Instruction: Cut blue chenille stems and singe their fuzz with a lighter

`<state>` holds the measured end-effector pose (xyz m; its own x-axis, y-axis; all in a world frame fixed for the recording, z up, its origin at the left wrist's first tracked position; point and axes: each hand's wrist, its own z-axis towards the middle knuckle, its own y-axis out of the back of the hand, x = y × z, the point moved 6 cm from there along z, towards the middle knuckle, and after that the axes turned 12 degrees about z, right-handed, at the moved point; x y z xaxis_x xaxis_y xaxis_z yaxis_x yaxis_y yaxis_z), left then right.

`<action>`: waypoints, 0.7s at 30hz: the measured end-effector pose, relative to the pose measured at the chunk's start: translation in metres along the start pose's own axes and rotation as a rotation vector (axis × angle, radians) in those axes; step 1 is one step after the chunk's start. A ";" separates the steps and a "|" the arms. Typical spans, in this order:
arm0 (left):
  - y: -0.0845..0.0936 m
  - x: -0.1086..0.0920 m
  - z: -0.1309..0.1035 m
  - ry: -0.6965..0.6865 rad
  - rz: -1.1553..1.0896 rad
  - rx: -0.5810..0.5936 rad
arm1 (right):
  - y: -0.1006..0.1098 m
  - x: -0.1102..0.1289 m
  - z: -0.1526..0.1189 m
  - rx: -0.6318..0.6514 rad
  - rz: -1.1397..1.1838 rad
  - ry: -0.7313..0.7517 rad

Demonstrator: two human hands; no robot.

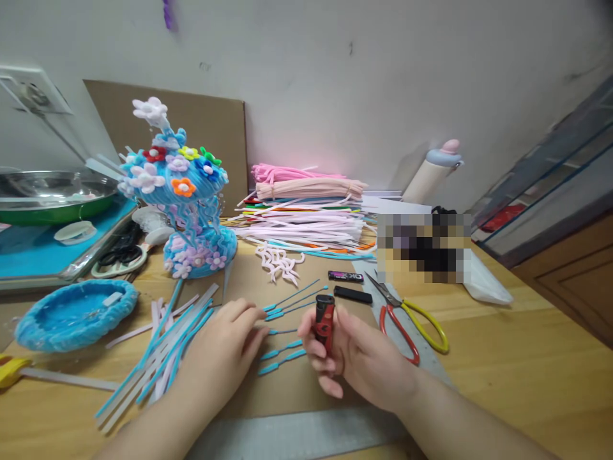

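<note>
My right hand (352, 358) is closed round a red and black lighter (324, 324), held upright above the cardboard with its black top uppermost. My left hand (234, 332) rests low over the cardboard, its fingers bent and the thumb apart from the index finger. Its fingertips are at the left ends of several short blue pipe cleaner pieces (282, 351), which have thin trimmed sections. The thumb partly covers one piece. Longer blue and white strips (158, 358) lie beside and under my left forearm.
Scissors (397, 303) with red and yellow handles lie right of two black items, one a small case (353, 294). Bundled pipe cleaners (306, 223) are stacked behind. At left stand a flowered blue craft piece (175, 172) and a blue fuzzy dish (76, 316). A bottle (431, 172) leans near the wall.
</note>
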<state>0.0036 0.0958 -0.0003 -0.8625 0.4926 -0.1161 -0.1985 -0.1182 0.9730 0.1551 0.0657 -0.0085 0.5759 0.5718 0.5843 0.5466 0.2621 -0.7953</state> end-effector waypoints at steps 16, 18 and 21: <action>-0.018 0.007 0.004 0.106 -0.173 0.171 | 0.000 0.001 0.002 0.031 -0.220 0.094; -0.016 0.008 0.003 0.140 -0.239 0.169 | -0.004 -0.001 0.000 0.057 -0.151 0.062; -0.011 0.010 0.002 0.197 -0.324 0.155 | -0.009 -0.002 -0.002 0.089 -0.087 0.037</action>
<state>-0.0017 0.1037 -0.0117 -0.8425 0.3065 -0.4429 -0.4152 0.1543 0.8965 0.1504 0.0602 -0.0019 0.5512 0.5155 0.6561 0.5402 0.3789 -0.7515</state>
